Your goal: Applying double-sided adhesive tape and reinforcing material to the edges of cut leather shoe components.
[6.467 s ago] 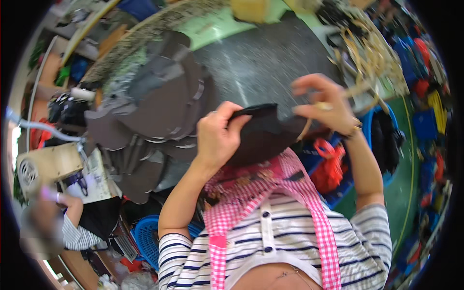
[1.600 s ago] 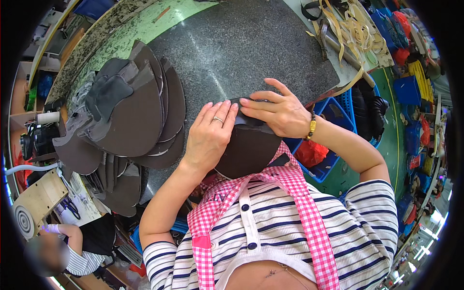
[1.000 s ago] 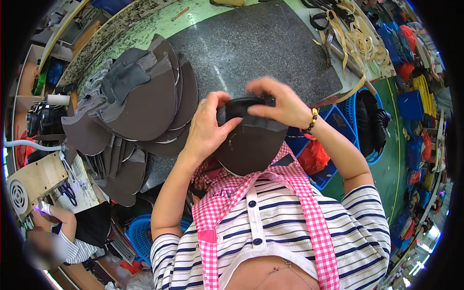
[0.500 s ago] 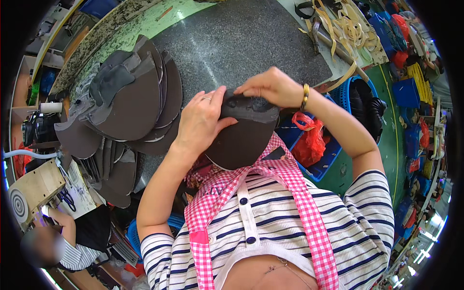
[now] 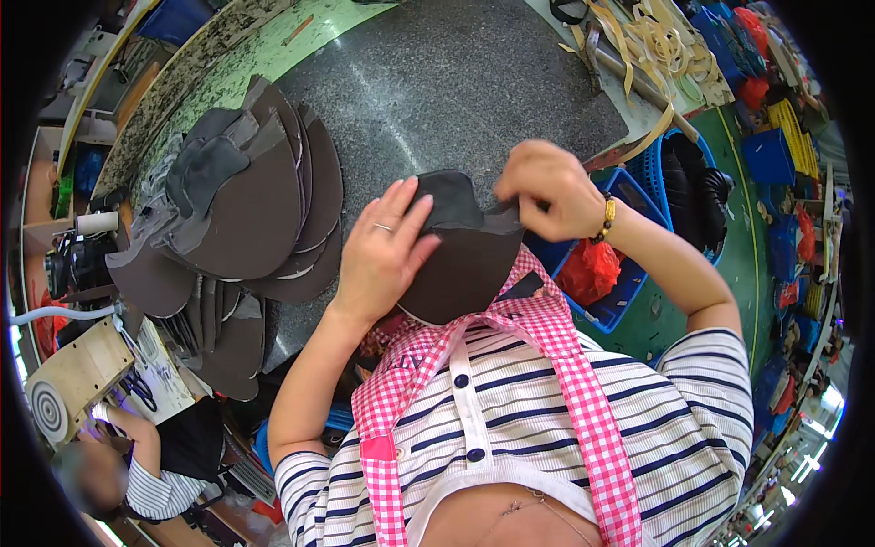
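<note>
In front of me, at the table's near edge, lies a rounded dark brown sheet piece [image 5: 460, 278] with a smooth black patch [image 5: 453, 201] along its top. My left hand [image 5: 383, 251] rests flat on the left side of the piece, fingers stretched and thumb apart. At the right end of the top edge, my right hand [image 5: 551, 196] is closed with curled fingers on a dark flap of the piece; slight blur hides the fingertips. To the left sits a loose pile of similar dark brown pieces [image 5: 246, 214], some with black patches.
Blue crates, one with a red plastic bag [image 5: 591, 272], stand right of the table [image 5: 392, 100]. Beige strips [image 5: 629, 41] lie at the far right. A blue basket [image 5: 670, 173] holds black items. Another person [image 5: 164, 488] sits at the lower left beside a wooden box.
My right hand has moved right, from the middle of the top edge to its right end. The black patch, mostly covered before, now shows spread flat. My left hand's fingers have straightened.
</note>
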A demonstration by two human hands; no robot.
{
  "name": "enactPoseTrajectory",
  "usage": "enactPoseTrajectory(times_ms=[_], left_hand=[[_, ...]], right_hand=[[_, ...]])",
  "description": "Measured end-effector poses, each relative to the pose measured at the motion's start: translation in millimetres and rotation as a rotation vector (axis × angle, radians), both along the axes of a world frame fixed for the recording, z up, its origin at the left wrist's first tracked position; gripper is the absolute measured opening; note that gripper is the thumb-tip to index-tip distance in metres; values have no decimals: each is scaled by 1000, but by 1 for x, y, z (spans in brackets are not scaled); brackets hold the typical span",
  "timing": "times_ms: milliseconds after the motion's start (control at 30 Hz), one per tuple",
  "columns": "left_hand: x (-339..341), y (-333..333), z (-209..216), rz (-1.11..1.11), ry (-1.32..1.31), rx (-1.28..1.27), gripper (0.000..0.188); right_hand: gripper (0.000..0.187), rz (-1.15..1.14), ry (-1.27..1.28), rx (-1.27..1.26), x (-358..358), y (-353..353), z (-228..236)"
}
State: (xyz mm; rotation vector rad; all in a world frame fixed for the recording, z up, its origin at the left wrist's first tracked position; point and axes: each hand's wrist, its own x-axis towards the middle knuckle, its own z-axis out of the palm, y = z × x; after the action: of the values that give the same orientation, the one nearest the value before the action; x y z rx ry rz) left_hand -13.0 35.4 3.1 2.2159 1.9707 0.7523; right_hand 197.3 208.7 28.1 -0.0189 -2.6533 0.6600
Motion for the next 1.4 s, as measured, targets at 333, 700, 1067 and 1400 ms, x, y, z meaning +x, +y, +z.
enactPoseTrajectory(times_ms=[333,700,1067,1400], left_hand=[[12,2,46,317,-767,50,14],[-86,-91,75,1145,-177,134,42],[-66,-79,39,984,-1687,422,47],[-48,-74,54,698,-1967,357,62]], right_hand=[[17,-87,-259,-534,-49,-13,32],[99,15,-104,-398,-253,70,-2],[88,132,-14,-239,-269,-10,-7],[30,-113,-253,-359,-247,150,39]])
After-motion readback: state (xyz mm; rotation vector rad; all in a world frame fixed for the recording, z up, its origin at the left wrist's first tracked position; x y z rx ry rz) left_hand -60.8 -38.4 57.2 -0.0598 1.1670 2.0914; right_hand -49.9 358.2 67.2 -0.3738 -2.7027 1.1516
